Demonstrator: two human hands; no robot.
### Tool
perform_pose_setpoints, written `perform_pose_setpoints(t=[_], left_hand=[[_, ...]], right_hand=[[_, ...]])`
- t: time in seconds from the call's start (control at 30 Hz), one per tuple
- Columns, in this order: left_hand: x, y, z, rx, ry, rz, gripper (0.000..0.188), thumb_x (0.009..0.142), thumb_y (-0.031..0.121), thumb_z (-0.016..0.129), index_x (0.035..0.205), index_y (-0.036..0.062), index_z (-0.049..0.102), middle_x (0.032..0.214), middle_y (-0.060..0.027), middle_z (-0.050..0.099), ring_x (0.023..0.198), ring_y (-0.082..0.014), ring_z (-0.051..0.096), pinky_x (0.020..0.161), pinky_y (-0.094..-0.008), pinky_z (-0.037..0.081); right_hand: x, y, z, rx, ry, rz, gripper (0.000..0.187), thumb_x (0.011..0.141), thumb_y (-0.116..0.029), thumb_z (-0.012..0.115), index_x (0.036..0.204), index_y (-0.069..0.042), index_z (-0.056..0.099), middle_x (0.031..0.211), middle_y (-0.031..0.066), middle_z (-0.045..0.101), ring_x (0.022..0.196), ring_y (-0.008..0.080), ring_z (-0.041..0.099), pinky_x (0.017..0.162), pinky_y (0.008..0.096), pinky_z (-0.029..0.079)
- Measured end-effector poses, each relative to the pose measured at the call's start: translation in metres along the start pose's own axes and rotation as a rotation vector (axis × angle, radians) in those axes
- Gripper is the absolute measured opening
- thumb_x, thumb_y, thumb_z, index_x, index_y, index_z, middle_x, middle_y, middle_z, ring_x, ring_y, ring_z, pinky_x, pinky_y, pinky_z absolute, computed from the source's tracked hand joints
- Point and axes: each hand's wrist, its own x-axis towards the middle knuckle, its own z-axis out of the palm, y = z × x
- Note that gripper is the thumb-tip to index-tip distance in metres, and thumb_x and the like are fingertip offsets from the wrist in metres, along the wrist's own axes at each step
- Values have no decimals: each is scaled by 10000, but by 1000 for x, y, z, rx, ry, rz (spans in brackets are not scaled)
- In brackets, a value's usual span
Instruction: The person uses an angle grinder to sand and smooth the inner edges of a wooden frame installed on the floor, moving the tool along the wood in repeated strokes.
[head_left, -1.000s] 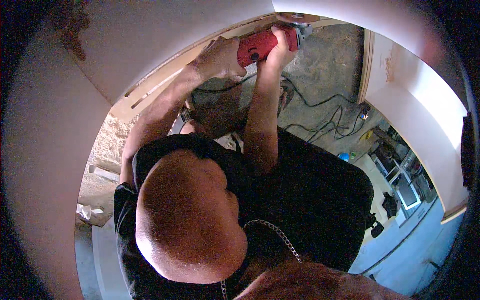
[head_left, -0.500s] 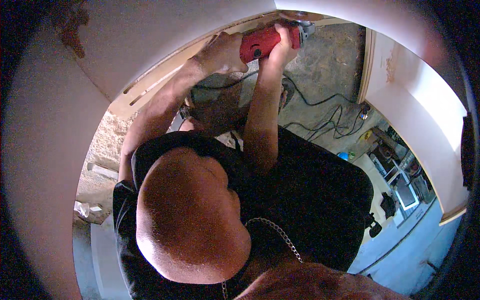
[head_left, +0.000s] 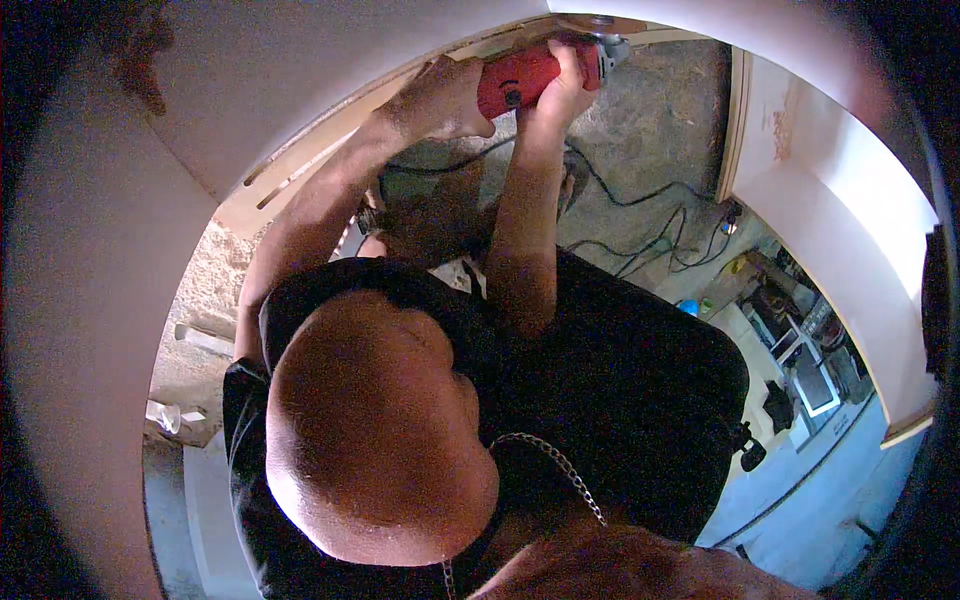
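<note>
we are starting closest in: a large rounded area of bare skin (head_left: 380,430) is filling the lower middle, with a black shirt (head_left: 640,390) spreading beside it and a silver chain (head_left: 573,478) hanging over the cloth. beyond that, both forearms are reaching toward the top of the view. we are seeing the left hand (head_left: 445,98) gripping the rear of the red angle grinder (head_left: 520,82), fingers mostly hidden. the right hand (head_left: 563,92) is clasping the front of its body, thumb laid over the top. so the grinder is sitting near the upper edge, its metal head (head_left: 613,50) pointing right, the disc (head_left: 625,24) partly showing. we are not able to tell if the disc is touching anything. a slotted pale wood strip (head_left: 315,155) is running along the white panel (head_left: 100,300) at left, just beside the left hand. a second white panel (head_left: 810,180) is standing at right. farther down, we are seeing dark cable (head_left: 618,203) looping over the grey floor (head_left: 660,120), and a white-framed item (head_left: 815,385) lying among clutter at right.
</note>
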Motion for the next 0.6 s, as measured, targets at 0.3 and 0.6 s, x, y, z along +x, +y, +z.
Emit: perform_pose_setpoints(t=[0.3, 0.6], left_hand=[[4, -6, 5, -7, -15, -45, 660, 596, 320, 842, 1150, 33, 630, 903, -231, 723, 831, -382, 721, 826, -451, 588], [1, 3, -3, 25, -51, -61, 666, 585, 325, 863, 1147, 34, 653, 893, -219, 729, 850, -393, 720, 881, -480, 568]], right_hand=[[-3, -5, 0, 57, -41, 60, 344, 727, -17, 709, 1068, -13, 663, 995, 97, 687, 844, 261, 689, 755, 398, 598], [-13, -15, 10, 23, -46, 79, 247, 780, -21, 684, 1023, -19, 641, 964, 94, 664, 827, 255, 671, 739, 397, 584]])
